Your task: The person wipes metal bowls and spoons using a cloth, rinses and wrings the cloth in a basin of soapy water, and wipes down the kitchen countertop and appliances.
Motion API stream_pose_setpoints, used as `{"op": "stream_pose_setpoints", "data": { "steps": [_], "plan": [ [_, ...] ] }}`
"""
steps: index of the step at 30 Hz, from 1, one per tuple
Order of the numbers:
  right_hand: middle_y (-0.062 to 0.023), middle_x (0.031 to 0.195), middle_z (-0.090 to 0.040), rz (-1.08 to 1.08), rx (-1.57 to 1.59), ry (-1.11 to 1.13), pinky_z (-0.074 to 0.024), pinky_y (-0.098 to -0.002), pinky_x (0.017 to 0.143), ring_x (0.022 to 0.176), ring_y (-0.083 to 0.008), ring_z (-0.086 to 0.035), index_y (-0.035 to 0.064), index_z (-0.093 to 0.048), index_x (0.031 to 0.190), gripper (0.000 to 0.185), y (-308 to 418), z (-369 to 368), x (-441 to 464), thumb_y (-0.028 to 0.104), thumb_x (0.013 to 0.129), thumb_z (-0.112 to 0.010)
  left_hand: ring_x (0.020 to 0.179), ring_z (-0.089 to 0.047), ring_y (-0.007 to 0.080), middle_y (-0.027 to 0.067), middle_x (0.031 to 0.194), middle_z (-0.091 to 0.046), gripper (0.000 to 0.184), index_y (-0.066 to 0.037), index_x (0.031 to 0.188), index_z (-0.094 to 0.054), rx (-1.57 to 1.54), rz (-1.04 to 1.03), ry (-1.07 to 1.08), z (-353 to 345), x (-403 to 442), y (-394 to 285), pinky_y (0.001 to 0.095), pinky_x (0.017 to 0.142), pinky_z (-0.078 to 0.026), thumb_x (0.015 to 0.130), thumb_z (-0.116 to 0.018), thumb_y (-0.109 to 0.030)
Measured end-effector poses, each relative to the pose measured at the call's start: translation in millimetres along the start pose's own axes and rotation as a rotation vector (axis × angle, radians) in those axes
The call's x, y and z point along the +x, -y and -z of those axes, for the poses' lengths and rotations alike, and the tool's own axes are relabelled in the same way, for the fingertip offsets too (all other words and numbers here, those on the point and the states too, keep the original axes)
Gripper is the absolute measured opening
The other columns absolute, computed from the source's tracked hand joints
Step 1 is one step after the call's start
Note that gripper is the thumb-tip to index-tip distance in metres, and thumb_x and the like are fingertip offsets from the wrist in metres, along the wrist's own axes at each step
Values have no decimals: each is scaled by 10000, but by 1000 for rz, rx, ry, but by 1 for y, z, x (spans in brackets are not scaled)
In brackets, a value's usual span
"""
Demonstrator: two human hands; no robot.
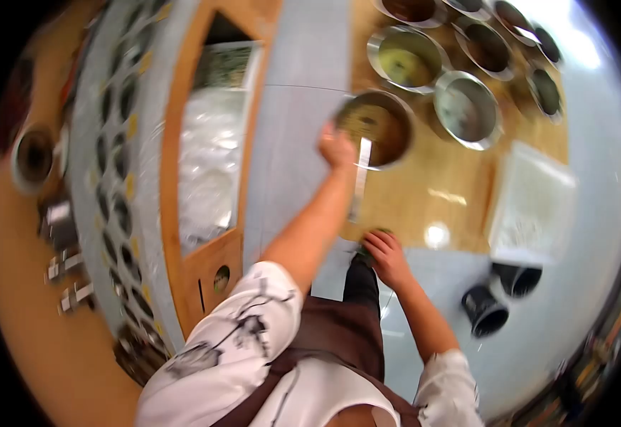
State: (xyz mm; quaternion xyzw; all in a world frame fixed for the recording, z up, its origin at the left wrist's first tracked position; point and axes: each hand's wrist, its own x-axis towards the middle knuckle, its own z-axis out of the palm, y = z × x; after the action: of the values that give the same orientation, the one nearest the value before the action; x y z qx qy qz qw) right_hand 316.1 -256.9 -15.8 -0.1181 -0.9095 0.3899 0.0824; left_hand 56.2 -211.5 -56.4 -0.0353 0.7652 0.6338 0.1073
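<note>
My left hand (337,147) is at the left rim of a round metal bowl (404,114), its fingers closed on the edge; motion blurs them. Inside the bowl is a brown and yellowish food (367,122). A flat, pale strip-like handle (360,174) leans out over the near rim toward me. My right hand (386,256) is lower, by the near edge of the wooden board (410,213). Its fingers curl over something small, dark and greenish that I cannot make out.
More metal bowls, including one with yellowish liquid (403,65) and one with pale contents (465,110), crowd the board's far side. A clear plastic tray (531,203) lies at right, near black cups (485,311). A wooden-framed compartment (250,178) holds clear plastic items (211,156).
</note>
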Motion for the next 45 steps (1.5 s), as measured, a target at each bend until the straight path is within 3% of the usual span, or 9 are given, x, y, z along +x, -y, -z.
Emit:
{"op": "stream_pose_setpoints", "data": {
  "steps": [8,12,21,25,31,33,36,40,45],
  "plan": [
    [-103,978,-585,-1175,1408,-286,-471,-330,752,857,-215,-581,3,-526,1097,327,-18,34,-92,227,865,-469,1268,-318,272,207,1338,-359,746,9,1312,-330,74,49,342,59,-33,-51,342,1039,-264,732,-667,-319],
    [-210,792,-604,-523,-75,474,-452,-396,709,760,-323,-587,-26,-569,984,289,-27,30,-126,170,787,-488,841,-609,155,102,947,-627,231,25,1036,-565,25,91,441,198,-54,-51,276,751,-485,862,-546,-126],
    [-225,703,-597,-699,26,287,-446,-388,612,614,-272,-549,-99,-578,874,287,37,50,-108,144,746,-491,680,-567,121,55,799,-585,172,-40,938,-564,381,-108,-952,630,-110,-55,260,593,-472,805,-473,21],
    [-236,692,-601,-654,-294,541,-433,-433,605,613,-313,-572,-61,-607,808,302,6,11,-144,206,696,-520,680,-596,265,120,772,-618,203,-25,870,-582,814,-132,-1289,782,-97,-46,353,634,-473,683,-514,18],
    [-276,800,-605,-891,-187,470,-445,-466,689,769,-420,-592,-49,-607,891,344,81,-44,-137,233,708,-534,670,-602,343,153,700,-627,164,2,745,-610,-183,459,-1076,877,-9,-44,387,607,-484,713,-540,-143],
    [-279,797,-600,-668,-218,464,-450,-472,684,773,-421,-587,-50,-599,896,372,126,-45,-119,274,721,-549,648,-608,288,159,717,-618,281,-37,783,-640,604,755,-799,906,29,-16,390,643,-477,787,-523,-292],
    [-270,792,-596,-438,-306,554,-451,-471,684,784,-421,-580,-42,-587,855,379,168,-45,-113,319,746,-549,853,-614,337,149,874,-647,374,-137,885,-672,1322,391,-503,927,60,46,443,754,-471,854,-436,-426],
    [-232,867,-613,-930,-226,366,-456,-442,736,856,-378,-584,1,-604,929,392,276,-34,-95,351,778,-512,820,-608,352,146,853,-641,384,-104,895,-645,1388,320,-388,918,79,13,453,715,-480,822,-462,-434],
    [-229,906,-611,-1014,-153,144,-446,-420,794,893,-374,-573,16,-601,968,359,262,-42,-130,293,760,-507,848,-599,348,163,897,-622,373,-61,943,-603,1282,328,-359,908,108,20,450,736,-487,832,-431,-372]
  ]
}}
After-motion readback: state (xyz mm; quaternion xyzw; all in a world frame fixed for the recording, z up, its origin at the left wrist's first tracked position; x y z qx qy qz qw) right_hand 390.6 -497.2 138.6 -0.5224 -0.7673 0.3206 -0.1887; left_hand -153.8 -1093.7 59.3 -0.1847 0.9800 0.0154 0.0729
